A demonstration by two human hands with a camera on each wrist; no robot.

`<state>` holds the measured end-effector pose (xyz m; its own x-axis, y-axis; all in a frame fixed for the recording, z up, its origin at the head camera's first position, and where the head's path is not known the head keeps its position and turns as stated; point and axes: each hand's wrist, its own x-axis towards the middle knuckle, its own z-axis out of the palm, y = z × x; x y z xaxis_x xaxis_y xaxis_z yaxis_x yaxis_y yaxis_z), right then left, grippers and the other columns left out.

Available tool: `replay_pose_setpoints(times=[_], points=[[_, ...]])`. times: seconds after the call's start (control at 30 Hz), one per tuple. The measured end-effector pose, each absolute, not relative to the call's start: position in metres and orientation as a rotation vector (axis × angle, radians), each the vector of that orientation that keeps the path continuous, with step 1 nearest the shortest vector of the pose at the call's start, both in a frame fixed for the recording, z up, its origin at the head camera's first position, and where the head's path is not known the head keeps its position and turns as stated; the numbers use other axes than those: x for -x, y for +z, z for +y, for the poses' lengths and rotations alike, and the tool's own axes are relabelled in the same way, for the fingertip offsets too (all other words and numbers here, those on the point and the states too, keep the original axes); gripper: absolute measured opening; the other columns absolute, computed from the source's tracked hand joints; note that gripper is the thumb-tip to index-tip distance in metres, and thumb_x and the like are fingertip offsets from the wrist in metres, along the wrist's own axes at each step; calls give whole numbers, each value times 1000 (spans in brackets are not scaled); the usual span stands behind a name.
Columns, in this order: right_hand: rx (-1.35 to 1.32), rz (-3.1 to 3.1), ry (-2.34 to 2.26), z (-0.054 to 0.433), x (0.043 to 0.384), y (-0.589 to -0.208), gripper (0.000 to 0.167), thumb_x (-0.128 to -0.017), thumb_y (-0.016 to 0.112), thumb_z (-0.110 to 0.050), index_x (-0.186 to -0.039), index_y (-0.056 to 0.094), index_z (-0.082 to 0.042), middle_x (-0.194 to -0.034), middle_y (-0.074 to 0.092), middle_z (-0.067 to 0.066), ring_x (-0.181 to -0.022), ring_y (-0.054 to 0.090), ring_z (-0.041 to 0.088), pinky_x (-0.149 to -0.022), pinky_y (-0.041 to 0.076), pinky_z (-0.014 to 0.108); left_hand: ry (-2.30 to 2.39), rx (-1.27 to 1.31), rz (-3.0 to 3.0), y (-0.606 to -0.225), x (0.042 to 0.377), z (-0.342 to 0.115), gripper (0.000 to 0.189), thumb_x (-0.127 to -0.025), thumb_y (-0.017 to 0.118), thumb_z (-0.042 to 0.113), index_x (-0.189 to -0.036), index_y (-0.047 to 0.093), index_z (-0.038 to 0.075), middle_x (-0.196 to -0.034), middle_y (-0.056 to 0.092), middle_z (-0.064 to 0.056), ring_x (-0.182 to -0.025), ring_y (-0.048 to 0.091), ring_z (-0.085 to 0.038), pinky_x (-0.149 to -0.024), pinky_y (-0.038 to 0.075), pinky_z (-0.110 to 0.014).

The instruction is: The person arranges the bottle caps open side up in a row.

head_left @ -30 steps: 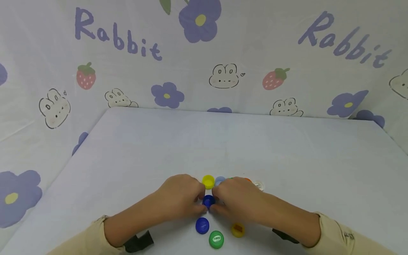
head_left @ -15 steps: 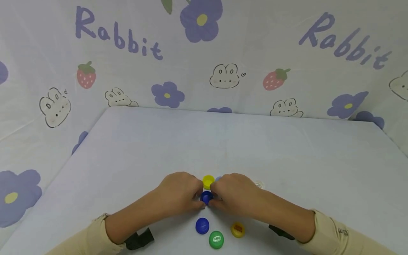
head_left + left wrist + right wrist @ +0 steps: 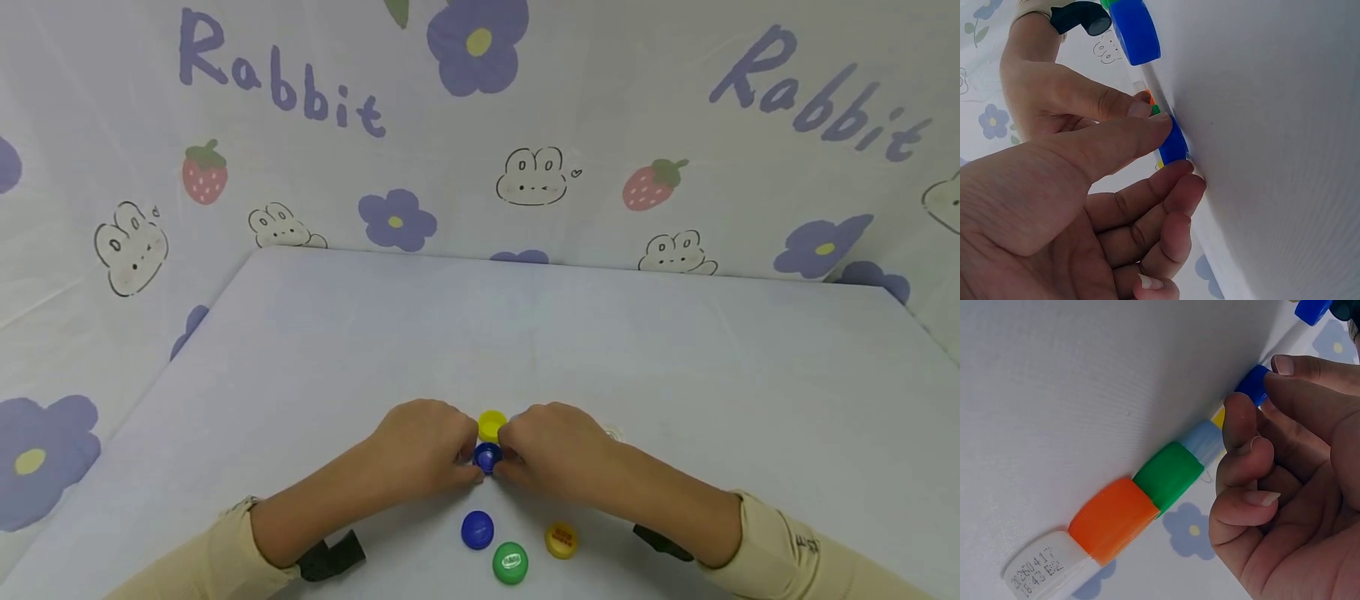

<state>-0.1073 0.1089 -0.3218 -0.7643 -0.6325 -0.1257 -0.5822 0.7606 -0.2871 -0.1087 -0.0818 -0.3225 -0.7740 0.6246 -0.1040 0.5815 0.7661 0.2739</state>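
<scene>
An upturned blue bottle cap (image 3: 487, 457) lies on the white table between my two hands. From its left side my left hand (image 3: 423, 446) pinches it; in the left wrist view the thumb and forefinger meet the cap's edge. My right hand (image 3: 558, 450) pinches the same cap from the right, its other fingers curled in the right wrist view. Just beyond, nearly touching, sits a yellow bottle cap (image 3: 492, 426). The right wrist view shows a row continuing with light blue (image 3: 1204, 439), green (image 3: 1169, 477), orange (image 3: 1113, 519) and white (image 3: 1050, 565) caps, mostly hidden by my right hand in the head view.
Nearer to me lie a second blue cap (image 3: 477, 530), a green cap (image 3: 510, 562) and an orange-yellow cap (image 3: 561, 540) with printing. The white table (image 3: 525, 333) stretches back to a cloth backdrop (image 3: 450, 142) printed with flowers, rabbits and strawberries.
Both hands have slid the blue cap a little away from me, up to the yellow cap. The three nearer caps have stayed where they were.
</scene>
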Motion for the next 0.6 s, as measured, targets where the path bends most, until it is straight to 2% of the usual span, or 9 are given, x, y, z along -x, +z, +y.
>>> replay_pose_setpoints(times=[0.6], points=[[1009, 2768, -381, 112, 107, -322, 17, -87, 84, -16, -76, 73, -9, -60, 56, -8, -54, 46, 7, -54, 41, 23, 315, -901, 2783, -322, 110, -78, 28, -88, 82, 31, -73, 66, 13, -60, 53, 6, -58, 47, -11, -54, 37, -25]])
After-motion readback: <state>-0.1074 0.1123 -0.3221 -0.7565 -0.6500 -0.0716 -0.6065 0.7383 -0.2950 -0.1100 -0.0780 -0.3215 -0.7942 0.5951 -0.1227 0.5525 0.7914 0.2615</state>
